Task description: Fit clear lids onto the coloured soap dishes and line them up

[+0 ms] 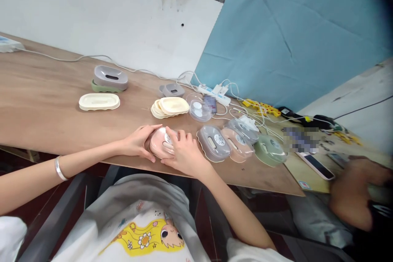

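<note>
Bare wooden table (43, 102) lies open on the left; a row of plastic cases (239, 144) and white cables (233, 108) crowds the right.

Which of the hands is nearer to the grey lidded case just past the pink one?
Right. The right hand lies over the pink case, on the side next to the grey lidded case. The left hand grips the pink case's far side, farther from the grey one.

Case (160, 142) between both hands, three cases (239, 144) right
</note>
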### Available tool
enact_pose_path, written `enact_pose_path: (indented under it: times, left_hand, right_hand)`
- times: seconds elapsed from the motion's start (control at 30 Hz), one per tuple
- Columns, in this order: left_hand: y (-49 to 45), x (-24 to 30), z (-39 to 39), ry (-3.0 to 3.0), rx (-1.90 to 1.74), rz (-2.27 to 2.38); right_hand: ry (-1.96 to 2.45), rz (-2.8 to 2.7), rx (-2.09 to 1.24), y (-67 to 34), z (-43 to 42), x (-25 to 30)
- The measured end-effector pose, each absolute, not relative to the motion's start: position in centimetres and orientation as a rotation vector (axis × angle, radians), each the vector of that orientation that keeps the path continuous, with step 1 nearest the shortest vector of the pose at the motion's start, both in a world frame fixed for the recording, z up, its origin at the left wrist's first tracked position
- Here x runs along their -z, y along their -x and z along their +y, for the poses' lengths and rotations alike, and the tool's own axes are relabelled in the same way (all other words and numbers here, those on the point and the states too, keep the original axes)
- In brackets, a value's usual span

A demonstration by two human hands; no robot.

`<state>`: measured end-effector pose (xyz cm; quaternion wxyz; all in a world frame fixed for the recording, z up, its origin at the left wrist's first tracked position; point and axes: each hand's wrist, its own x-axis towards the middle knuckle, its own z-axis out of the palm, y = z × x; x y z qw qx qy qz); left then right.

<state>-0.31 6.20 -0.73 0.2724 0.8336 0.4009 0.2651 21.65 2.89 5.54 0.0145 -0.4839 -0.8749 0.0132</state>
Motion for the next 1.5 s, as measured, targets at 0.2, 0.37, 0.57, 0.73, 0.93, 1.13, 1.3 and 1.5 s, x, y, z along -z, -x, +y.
enact_pose_path:
  times: [0.2,0.37,0.57,0.73,0.93,1.13,1.3,1.5]
  left_hand:
    - [0.3,0.8,6.2,-2.253,-0.734,1.090]
    - [0.2,0.7,5.8,-2.200,-0.754,1.125]
    - [-0.1,0.7,7.0,-2.139,-0.887,1.211]
    - [-1.1,0.2,11.1,-2.139,-1.026,1.516]
    - [-2.5,-0.1,13.5,-2.406,-1.017,1.545]
    - [-0.3,-0.3,9.6,-2.438,-0.998,1.465]
    - [3.3,-0.6,5.5,-2.434,-0.871,1.411]
    - [5.7,-0.1,8.5,-2.449,-0.982,1.771]
  right_hand:
    - [1.487,-2.686,0.000,-21.7,3.0,-5.0]
    - [1.716,-2.412,0.362,-22.3,4.1,-4.2]
    - [1.622,-2.268,0.410,-22.9,6.6,-5.5]
    - [1.796,-2.219,0.390,-23.4,10.6,-7.0]
    - [1.759,-2.203,0.407,-23.2,12.5,-6.0]
    - [1.474,-2.086,0.395,-23.5,12.1,-5.6]
    - [1.082,-1.828,0.386,-23.2,11.2,-5.9]
    - [0.821,-1.681,0.303,-22.1,10.1,-6.7]
